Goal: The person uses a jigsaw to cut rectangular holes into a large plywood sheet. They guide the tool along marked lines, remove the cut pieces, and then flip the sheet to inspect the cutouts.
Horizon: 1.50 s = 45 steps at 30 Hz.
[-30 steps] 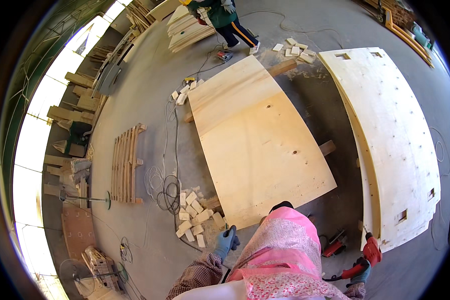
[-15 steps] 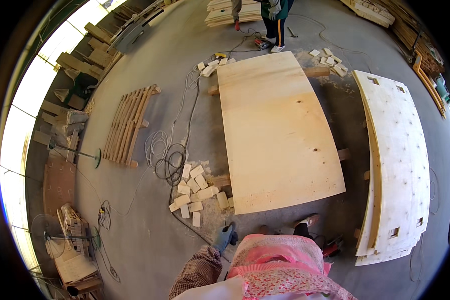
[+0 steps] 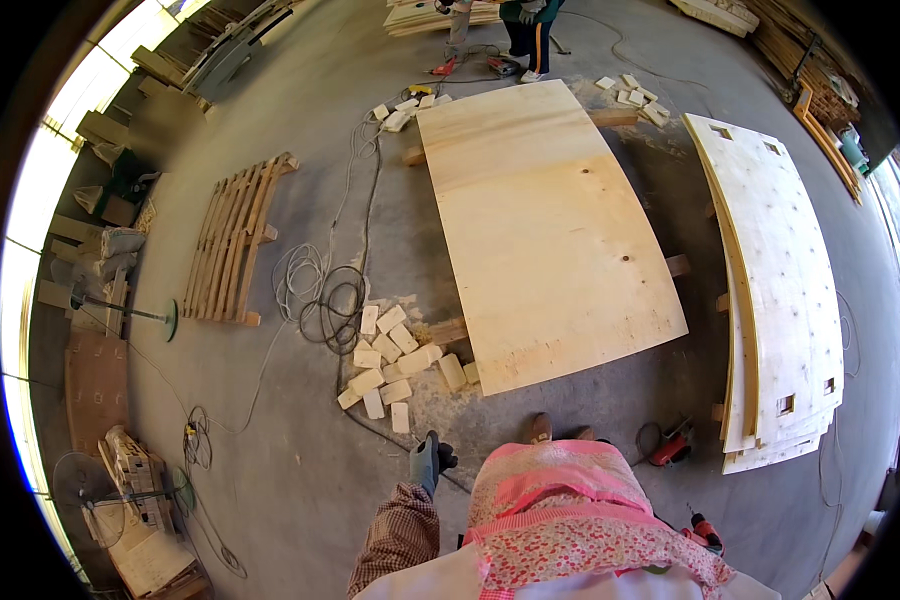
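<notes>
My left hand (image 3: 430, 460), in a blue-grey glove with dark fingers, hangs low beside my pink apron (image 3: 560, 490). Its thumb and loosely bent fingers are apart, and nothing shows between them. Nearest to it is a heap of small pale wood blocks (image 3: 394, 362) on the floor. Ahead of me a large plywood sheet (image 3: 555, 230) rests on timber bearers (image 3: 450, 331). My right hand is out of sight. By my right side a red-and-black drill (image 3: 705, 530) shows partly behind my clothing; what supports it is hidden.
A red power tool (image 3: 673, 445) lies right of my shoes. Stacked panels with square cut-outs (image 3: 780, 290) stand at the right. Cables (image 3: 335, 310) coil left of the sheet, near a slatted wooden frame (image 3: 238, 240). Two people work at the far end, one in dark striped trousers (image 3: 530, 40).
My view has shifted, and the plywood sheet sits higher and turned in it. My feet have moved closer together. The drill at my right has come into view.
</notes>
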### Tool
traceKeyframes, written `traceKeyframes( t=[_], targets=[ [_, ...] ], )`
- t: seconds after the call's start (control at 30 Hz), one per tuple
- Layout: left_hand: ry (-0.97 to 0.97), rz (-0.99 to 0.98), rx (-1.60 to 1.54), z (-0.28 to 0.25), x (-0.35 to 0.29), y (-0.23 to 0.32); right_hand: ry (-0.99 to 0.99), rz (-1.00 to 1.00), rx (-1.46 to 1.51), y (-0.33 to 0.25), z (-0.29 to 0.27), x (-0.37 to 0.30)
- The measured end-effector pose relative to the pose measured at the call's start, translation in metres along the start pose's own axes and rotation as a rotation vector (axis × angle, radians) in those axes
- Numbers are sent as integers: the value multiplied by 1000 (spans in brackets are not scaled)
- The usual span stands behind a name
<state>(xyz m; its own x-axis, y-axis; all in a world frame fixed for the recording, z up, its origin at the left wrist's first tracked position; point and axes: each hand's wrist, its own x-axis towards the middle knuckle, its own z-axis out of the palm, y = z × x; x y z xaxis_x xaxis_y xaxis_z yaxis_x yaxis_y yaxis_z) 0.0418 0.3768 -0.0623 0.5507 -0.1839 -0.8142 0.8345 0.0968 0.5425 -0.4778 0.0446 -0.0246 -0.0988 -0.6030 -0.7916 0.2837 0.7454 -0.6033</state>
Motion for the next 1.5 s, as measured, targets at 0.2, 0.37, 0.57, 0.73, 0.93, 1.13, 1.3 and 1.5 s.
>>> traceKeyframes(
  t=[0.2,0.37,0.57,0.73,0.93,1.13,1.3,1.5],
  targets=[
    [8,-28,162,-9,1,-2,-2,2,40,32,-33,-25],
    [7,-135,370,-35,11,-21,21,-13,122,79,-77,-50],
    [-55,-161,552,-50,8,-10,294,6,290,159,-101,-117],
    [-226,-128,721,-17,3,-1,402,95,521,246,-152,-175],
    [-368,-59,756,8,-4,15,540,214,758,334,-171,-237],
    [-357,-91,773,35,5,2,724,270,785,397,-173,-282],
    [-535,-119,911,100,24,-57,686,273,709,383,-141,-278],
    [-844,-162,1397,95,1,-127,757,395,-173,359,-128,-220]
  ],
)
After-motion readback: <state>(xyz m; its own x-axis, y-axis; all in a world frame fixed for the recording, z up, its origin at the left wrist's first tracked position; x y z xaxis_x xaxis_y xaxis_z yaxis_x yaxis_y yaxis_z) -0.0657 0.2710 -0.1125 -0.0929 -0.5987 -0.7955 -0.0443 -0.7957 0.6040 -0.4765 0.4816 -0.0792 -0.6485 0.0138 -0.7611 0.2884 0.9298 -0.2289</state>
